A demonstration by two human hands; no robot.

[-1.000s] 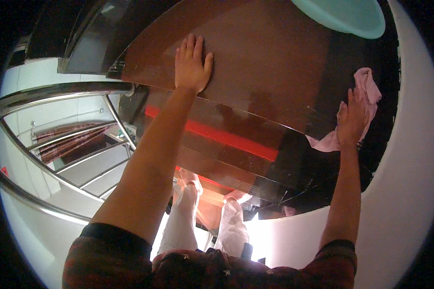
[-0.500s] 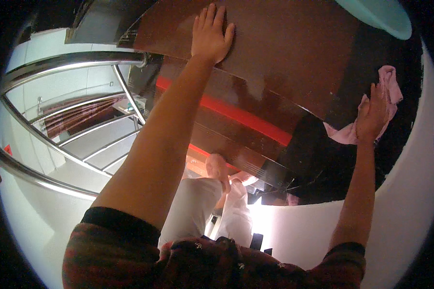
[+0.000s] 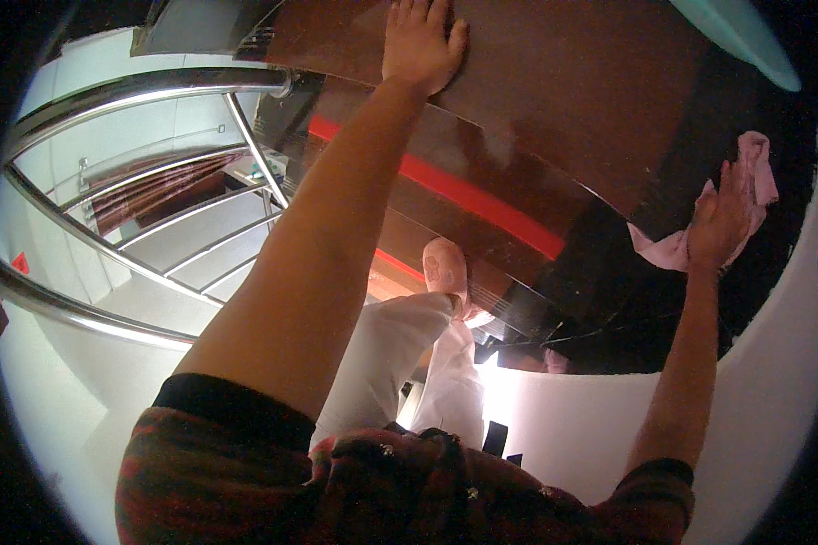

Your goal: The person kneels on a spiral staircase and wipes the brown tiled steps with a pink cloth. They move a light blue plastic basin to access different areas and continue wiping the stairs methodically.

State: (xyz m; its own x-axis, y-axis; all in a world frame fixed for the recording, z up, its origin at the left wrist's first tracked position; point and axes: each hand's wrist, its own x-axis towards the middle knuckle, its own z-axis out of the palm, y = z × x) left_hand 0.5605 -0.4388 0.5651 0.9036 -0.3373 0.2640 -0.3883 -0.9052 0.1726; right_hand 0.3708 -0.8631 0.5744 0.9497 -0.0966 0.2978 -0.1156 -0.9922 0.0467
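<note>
My left hand (image 3: 420,45) lies palm down on a brown stair tread (image 3: 554,91), its fingers spread and the tips at the top edge of the view. Nothing is in it. On the black strip at the tread's right side, my right hand (image 3: 720,222) rests flat on a crumpled pink cloth (image 3: 754,168), fingers stretched out along it. Part of the cloth sticks out to the left of the palm, and the part beneath the hand is hidden.
A metal stair railing (image 3: 154,86) runs along the left. Lower steps carry red strips (image 3: 482,207), and a foot in a pink slipper (image 3: 445,265) stands there. A curved white wall (image 3: 773,363) borders the right. One pale green rounded object (image 3: 745,36) sits at the upper right.
The view has shifted, so the scene sits a little more to the right. The slippered foot shows higher up on the steps. Both hands keep their places on tread and cloth.
</note>
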